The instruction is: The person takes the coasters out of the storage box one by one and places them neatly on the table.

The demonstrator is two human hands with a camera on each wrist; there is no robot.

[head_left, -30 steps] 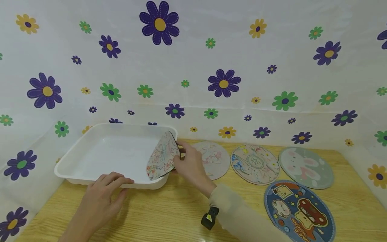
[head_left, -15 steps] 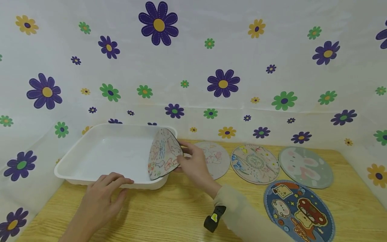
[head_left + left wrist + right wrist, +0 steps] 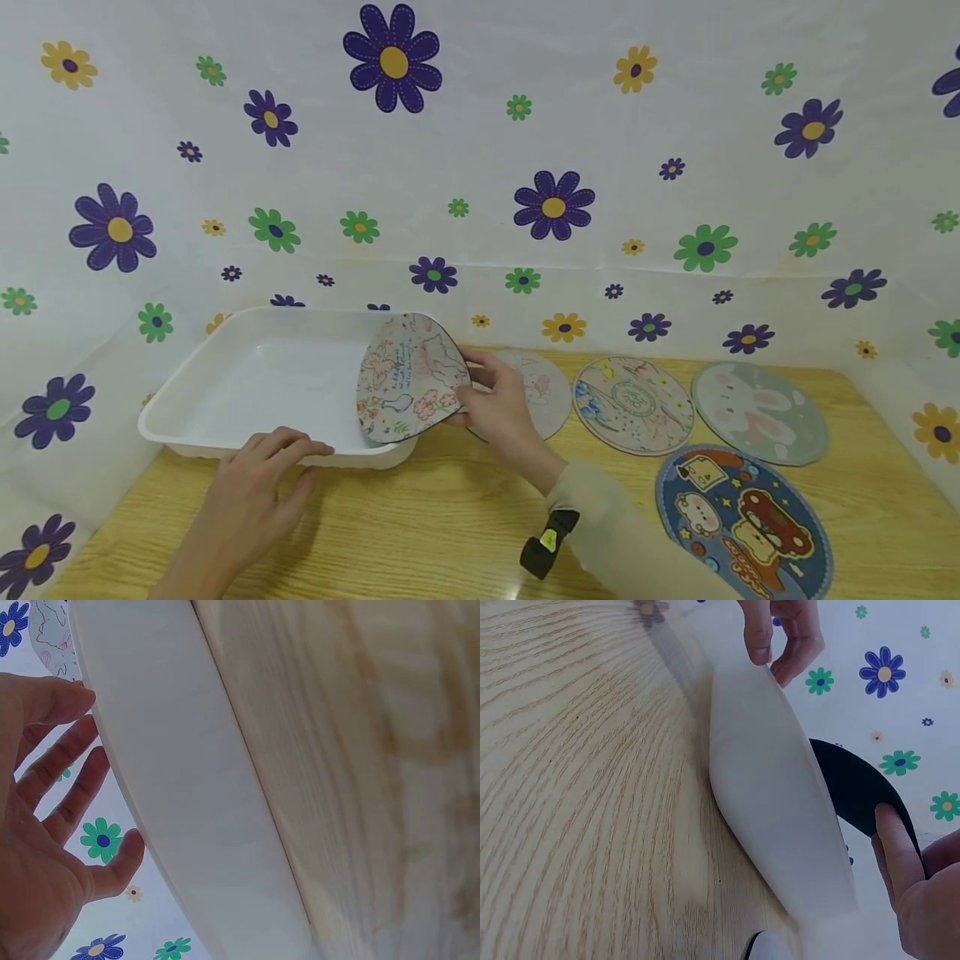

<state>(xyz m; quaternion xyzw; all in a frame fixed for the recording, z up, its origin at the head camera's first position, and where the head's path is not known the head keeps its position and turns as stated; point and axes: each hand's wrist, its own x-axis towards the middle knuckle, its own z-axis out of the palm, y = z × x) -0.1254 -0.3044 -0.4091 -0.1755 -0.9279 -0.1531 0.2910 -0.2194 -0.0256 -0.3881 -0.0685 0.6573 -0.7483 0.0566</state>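
In the head view, my right hand (image 3: 498, 404) pinches the right edge of a round mouse pad (image 3: 408, 383) with a pink floral print and lettering. The pad tilts over the right end of a white plastic tray (image 3: 225, 450). Its black underside (image 3: 851, 780) and my right thumb and fingers show in the right wrist view. My left hand (image 3: 258, 492) holds the tray's front rim, its fingers over the edge and the thumb below. In the left wrist view, the fingertips of my left hand (image 3: 52, 817) lie along that rim.
Right of the tray lie a pale pad (image 3: 543, 392), a floral pad (image 3: 633, 406), a green bunny pad (image 3: 761, 414) and a blue cartoon pad (image 3: 742, 521). They lie flat on the wooden table (image 3: 420, 533). A flower-printed sheet (image 3: 480, 150) hangs behind.
My right hand has moved slightly right, and the mouse pad has turned so more of its printed face shows. The left hand stays on the tray rim.
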